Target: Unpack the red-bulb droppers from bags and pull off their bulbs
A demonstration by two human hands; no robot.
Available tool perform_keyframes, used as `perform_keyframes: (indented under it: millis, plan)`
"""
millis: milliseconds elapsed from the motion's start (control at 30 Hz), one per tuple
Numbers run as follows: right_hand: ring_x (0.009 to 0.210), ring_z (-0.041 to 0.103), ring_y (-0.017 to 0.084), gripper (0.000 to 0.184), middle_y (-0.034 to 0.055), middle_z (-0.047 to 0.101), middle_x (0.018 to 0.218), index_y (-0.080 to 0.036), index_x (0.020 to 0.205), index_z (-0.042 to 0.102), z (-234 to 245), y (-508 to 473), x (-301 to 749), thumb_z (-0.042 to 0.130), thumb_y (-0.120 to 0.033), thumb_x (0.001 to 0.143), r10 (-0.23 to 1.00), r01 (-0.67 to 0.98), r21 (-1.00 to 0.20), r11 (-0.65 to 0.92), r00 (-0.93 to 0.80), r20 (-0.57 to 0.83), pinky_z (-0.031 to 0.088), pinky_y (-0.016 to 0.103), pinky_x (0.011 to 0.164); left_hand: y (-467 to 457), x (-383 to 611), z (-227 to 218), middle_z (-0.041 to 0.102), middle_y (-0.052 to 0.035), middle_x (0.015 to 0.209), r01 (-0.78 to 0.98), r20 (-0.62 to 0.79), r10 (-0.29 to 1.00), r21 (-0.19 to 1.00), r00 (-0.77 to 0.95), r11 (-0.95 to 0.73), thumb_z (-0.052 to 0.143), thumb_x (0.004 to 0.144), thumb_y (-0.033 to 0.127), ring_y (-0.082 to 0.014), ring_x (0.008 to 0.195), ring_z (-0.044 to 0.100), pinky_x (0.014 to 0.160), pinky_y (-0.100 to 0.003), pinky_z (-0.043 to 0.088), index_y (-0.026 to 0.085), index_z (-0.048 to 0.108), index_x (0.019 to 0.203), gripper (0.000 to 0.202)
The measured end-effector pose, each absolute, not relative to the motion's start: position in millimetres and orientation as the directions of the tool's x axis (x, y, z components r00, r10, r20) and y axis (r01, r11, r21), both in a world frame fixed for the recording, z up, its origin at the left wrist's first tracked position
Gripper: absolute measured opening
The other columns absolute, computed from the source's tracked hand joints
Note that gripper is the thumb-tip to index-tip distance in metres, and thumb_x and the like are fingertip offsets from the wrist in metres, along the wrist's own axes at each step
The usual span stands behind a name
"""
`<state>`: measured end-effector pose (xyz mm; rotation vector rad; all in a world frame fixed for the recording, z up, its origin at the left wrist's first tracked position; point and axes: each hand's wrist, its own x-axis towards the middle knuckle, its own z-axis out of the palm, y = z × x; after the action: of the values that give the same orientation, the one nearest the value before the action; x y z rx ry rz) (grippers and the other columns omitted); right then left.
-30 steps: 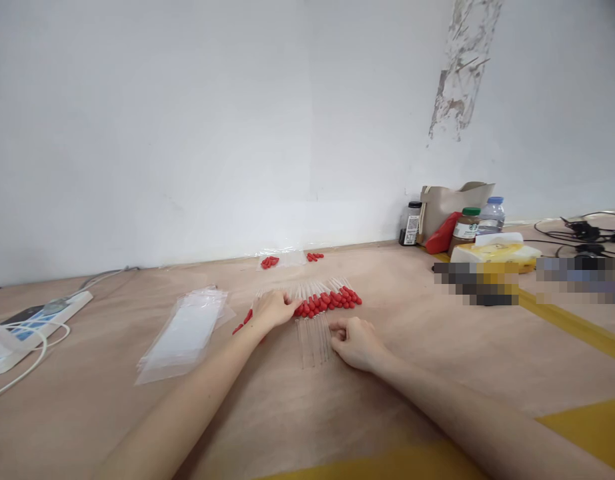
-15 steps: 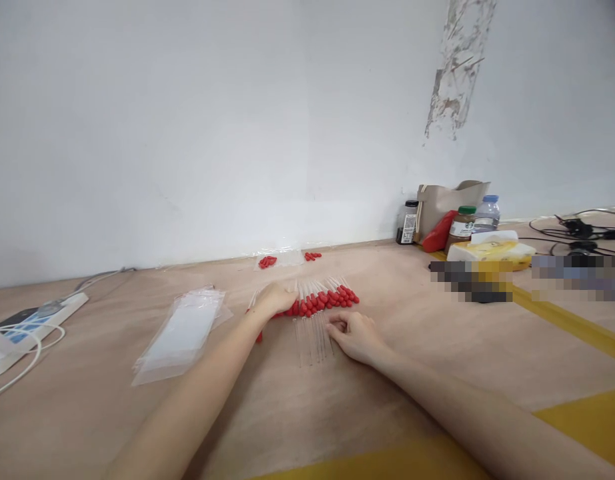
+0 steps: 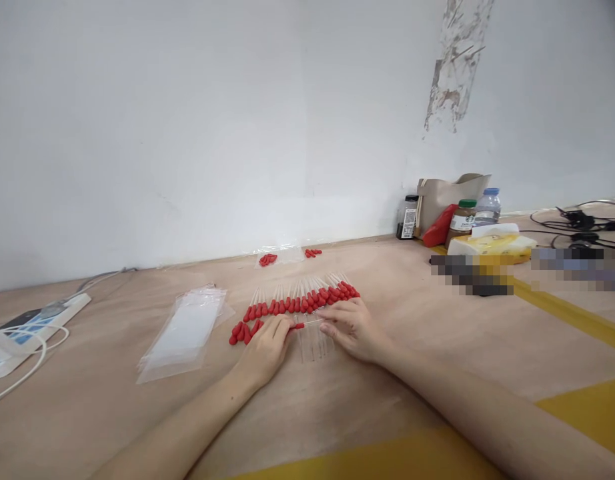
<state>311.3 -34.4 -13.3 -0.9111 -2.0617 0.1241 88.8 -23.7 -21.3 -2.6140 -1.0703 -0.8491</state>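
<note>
Two hands pinch one dropper: my left hand at bulb, right hand at glass stem. Likely risk: skewed force snaps stem, knuckles scatter dropper row just beyond.

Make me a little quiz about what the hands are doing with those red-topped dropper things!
1. True or false: the left hand and the right hand hold one dropper between them.
2. What is stacked to the left of the left hand? A) clear bags B) plates C) books
3. Fill in: the bulbs in the row behind the hands are all ___.

Key: 1 true; 2 A; 3 red.
</note>
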Motion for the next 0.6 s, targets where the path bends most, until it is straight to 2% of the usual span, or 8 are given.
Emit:
perform_keyframes:
  millis: [133, 267, 433, 600]
  plan:
    - [0.077, 0.054, 0.014, 0.025, 0.0037, 0.064, 0.079, -0.023, 0.097, 0.063, -15.7, -36.9, 305.5, 0.042, -0.032, 0.087, 0.616, 0.654, -0.208, 0.727, -0.489, 0.618, 0.028, 0.031, 0.077, -23.8, 89.6, -25.4, 0.053, -0.0061, 0.09, 0.647, 0.667, 0.492, 0.021, 0.559, -0.763, 0.04, 0.087, 0.016, -0.0163, 0.089, 0.051, 0.078, -0.029, 0.043, 0.016, 0.048, 0.094, 0.011]
    - [0.071, 0.049, 0.013, 0.027, 0.0039, 0.061, 0.072, -0.021, 0.094, 0.064, -18.8, -36.1, 299.0, 0.039, -0.029, 0.088, 0.561, 0.68, -0.086, 0.728, -0.519, 0.645, 0.025, 0.03, 0.072, -24.6, 88.8, -27.1, 0.049, -0.0084, 0.1, 0.608, 0.678, 0.465, 0.032, 0.57, -0.793, 0.044, 0.086, 0.018, -0.0164, 0.091, 0.05, 0.078, -0.029, 0.044, 0.017, 0.049, 0.104, 0.018]
    - [0.063, 0.042, 0.011, 0.026, 0.0004, 0.054, 0.06, -0.018, 0.077, 0.064, -23.8, -35.0, 300.1, 0.041, -0.027, 0.087, 0.447, 0.621, -0.011, 0.784, -0.551, 0.705, 0.023, 0.03, 0.069, -27.3, 86.4, -26.3, 0.053, -0.0049, 0.086, 0.565, 0.628, 0.452, 0.024, 0.633, -0.825, 0.047, 0.085, 0.02, -0.0152, 0.078, 0.048, 0.07, -0.029, 0.043, 0.017, 0.055, 0.086, 0.008]
    - [0.062, 0.039, 0.011, 0.024, -0.001, 0.052, 0.057, -0.018, 0.074, 0.062, -26.4, -36.5, 305.2, 0.043, -0.026, 0.086, 0.41, 0.591, 0.006, 0.807, -0.567, 0.714, 0.023, 0.031, 0.072, -33.1, 84.2, -21.3, 0.055, -0.0042, 0.081, 0.55, 0.568, 0.455, 0.005, 0.686, -0.835, 0.042, 0.087, 0.015, -0.015, 0.075, 0.047, 0.067, -0.027, 0.041, 0.017, 0.054, 0.079, 0.015]
